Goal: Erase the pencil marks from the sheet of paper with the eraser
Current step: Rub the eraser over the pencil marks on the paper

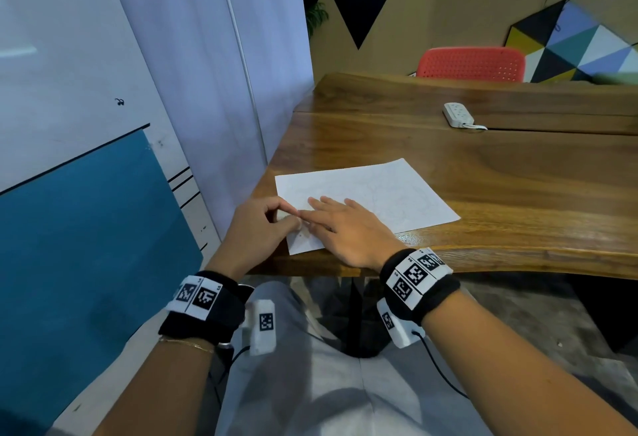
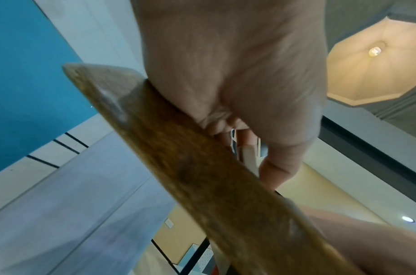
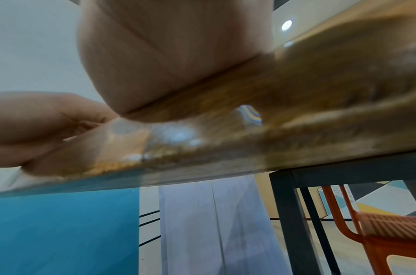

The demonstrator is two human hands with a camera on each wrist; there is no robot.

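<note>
Wall panels of pale grey and blue [image 1: 86,228] fill the left of the head view, and a tan wall with black triangles [image 1: 360,9] closes the background. Wooden table [image 1: 500,173], glossy and dark-grained, extends from the near edge to the far right; its rough front edge fills much of both wrist views [image 2: 202,167] [image 3: 249,130]. Red perforated chair [image 1: 471,63] stands behind the table's far side, and its orange frame appears under the table in the right wrist view [image 3: 366,232]. White power strip [image 1: 457,114] lies on the far half of the table, well apart from the work area.

Sheet of paper [image 1: 379,190] lies flat near the table's left front corner, slightly rotated, with faint pencil marks [image 1: 376,194] barely legible across its middle. Right hand [image 1: 345,228] rests palm-down on the near part of the sheet, its fingers [image 1: 322,202] straight and spread, pointing toward the left hand. Left hand [image 1: 262,225] rests at the sheet's near left corner with fingers curled and the index finger meeting the thumb, in a pinching posture. A small pale object is glimpsed inside the curl; whether it is the eraser cannot be told. The left wrist view shows the curled fingers [image 2: 279,167] from below, beside the table edge. Black wristbands with coded white tags [image 1: 196,297] [image 1: 414,275] encircle both wrists.
</note>
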